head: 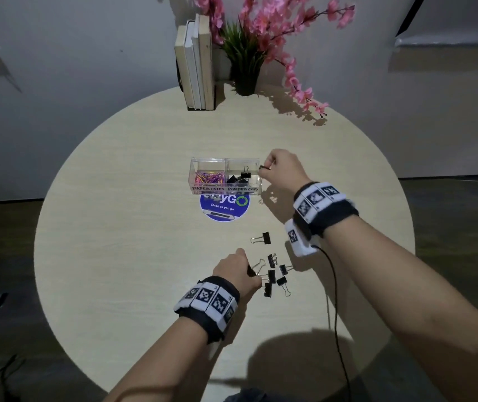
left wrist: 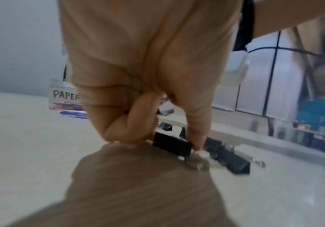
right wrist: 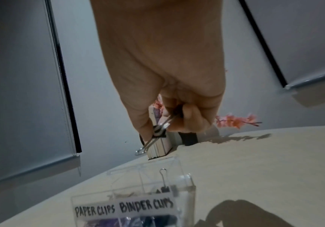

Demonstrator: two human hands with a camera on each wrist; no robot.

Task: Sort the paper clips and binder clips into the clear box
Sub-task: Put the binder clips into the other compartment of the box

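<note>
A clear box (head: 223, 189) with two labelled halves stands mid-table; coloured paper clips (head: 208, 177) fill its left half and black binder clips (head: 239, 177) its right. My right hand (head: 279, 169) hovers at the box's right edge and pinches a binder clip (right wrist: 158, 132) by its wire handles, above the box (right wrist: 130, 205). My left hand (head: 236, 269) is down on the table near me and pinches another black binder clip (left wrist: 172, 145) between thumb and curled fingers. Several loose binder clips (head: 274, 274) lie just right of that hand, and one more (head: 262, 238) sits farther out.
A blue round sticker (head: 224, 208) lies on the pale round table (head: 116, 227) in front of the box. Books (head: 195, 62) and a pot of pink flowers (head: 261, 39) stand at the far edge. A black cable (head: 334, 300) runs from my right wrist.
</note>
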